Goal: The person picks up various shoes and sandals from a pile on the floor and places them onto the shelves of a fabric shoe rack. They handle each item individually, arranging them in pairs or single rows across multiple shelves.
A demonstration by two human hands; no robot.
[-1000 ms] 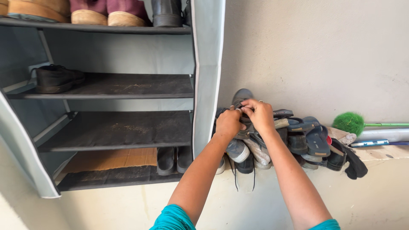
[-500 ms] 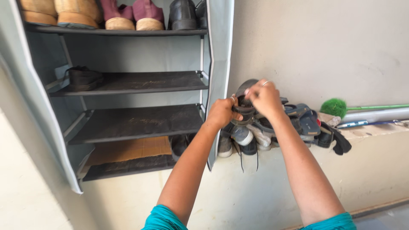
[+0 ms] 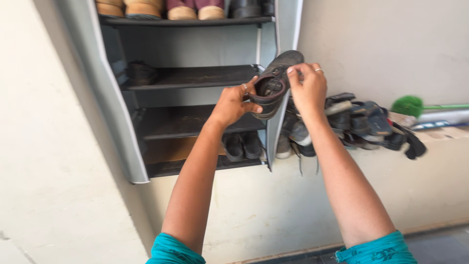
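Both my hands hold a worn dark grey shoe [image 3: 273,83] in the air in front of the shoe rack's right edge. My left hand [image 3: 233,103] grips its heel end, thumb on the rim. My right hand [image 3: 308,88] clasps its toe end, a ring on one finger. The shoe's opening faces me. Below and to the right lies a pile of shoes and sandals [image 3: 359,124] on a ledge.
The grey fabric shoe rack [image 3: 195,78] has several shelves: shoes along the top, one dark shoe [image 3: 141,73] on the second shelf, a black pair [image 3: 242,145] at the bottom. A green brush [image 3: 409,105] lies on the ledge at right. Pale walls surround it.
Both hands lifted the dark shoe up off the pile and moved it left toward the rack. The camera view shifted, so the rack now sits more centrally.
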